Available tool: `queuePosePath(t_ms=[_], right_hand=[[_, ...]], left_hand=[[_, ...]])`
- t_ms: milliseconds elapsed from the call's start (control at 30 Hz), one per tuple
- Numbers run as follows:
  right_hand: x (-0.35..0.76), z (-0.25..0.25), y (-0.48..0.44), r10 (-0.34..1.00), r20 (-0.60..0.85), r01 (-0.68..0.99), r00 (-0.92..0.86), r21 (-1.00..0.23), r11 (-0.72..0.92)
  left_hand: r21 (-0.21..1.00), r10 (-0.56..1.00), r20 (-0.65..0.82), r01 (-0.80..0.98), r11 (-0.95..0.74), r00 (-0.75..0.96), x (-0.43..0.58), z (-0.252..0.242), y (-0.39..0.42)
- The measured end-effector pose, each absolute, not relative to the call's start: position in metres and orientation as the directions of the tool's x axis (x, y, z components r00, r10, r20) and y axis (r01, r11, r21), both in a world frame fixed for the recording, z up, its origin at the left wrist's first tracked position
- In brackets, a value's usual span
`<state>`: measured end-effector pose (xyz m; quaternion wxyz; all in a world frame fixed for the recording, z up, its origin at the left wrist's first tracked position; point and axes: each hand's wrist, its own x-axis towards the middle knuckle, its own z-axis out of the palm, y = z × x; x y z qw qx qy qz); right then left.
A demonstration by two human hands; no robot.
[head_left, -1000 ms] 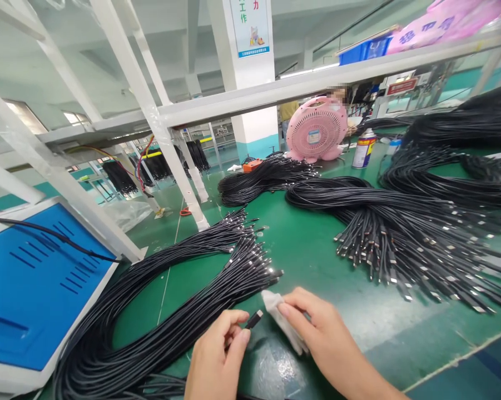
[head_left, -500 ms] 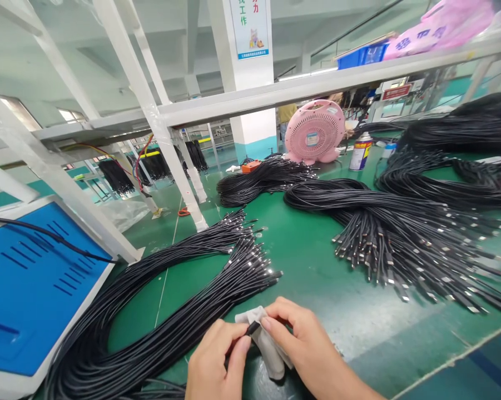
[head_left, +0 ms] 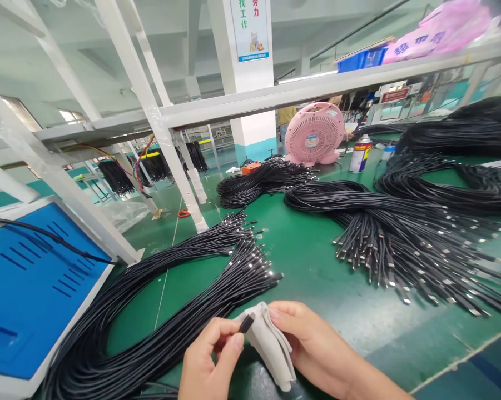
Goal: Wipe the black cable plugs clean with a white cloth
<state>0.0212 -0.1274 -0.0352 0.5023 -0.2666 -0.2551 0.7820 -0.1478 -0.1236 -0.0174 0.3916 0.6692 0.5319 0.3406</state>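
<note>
Low in the middle of the head view, my left hand [head_left: 212, 355] pinches a black cable connector [head_left: 247, 323] between thumb and fingers, its metal end pointing up and right. My right hand [head_left: 308, 339] grips a folded light grey cloth [head_left: 271, 350], which hangs down between the two hands. The connector's tip lies against or just in front of the cloth's edge; I cannot tell whether they touch. A large bundle of black cables [head_left: 170, 316] curves over the green table beside my left hand, its connector ends fanned out towards the middle.
More black cable bundles [head_left: 383, 205] lie to the right and at the back. Behind them stand a pink fan [head_left: 315, 133] and a spray can [head_left: 360, 154]. A blue machine [head_left: 37, 289] is at the left, next to white frame posts [head_left: 167, 144] that carry a shelf.
My right hand and the cloth have shifted slightly right, away from the connector. The connector, partly covered before, now shows its metal end. More of the cloth is visible.
</note>
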Motion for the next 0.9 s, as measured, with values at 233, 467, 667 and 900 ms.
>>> queuePosePath(t_ms=[233,467,667,900], right_hand=[[0.015,-0.038,-0.128,0.942,-0.15,-0.589,-0.299,-0.748,-0.306],[0.015,-0.029,-0.13,0.994,-0.069,-0.075,-0.089,-0.994,-0.076],[0.012,-0.029,-0.131,1.0,-0.011,0.099,-0.026,-0.995,-0.009],[0.01,-0.029,-0.132,0.999,-0.003,0.138,-0.036,-0.99,0.002]], left_hand=[[0.863,0.97,0.081,0.47,-0.184,0.23,-0.151,-0.021,-0.125],[0.564,0.825,0.45,0.607,-0.56,0.342,-0.145,-0.028,-0.126],[0.386,0.772,0.51,0.702,-0.599,0.379,-0.145,-0.038,-0.128],[0.146,0.618,0.705,0.782,-0.606,0.347,-0.139,-0.039,-0.132]])
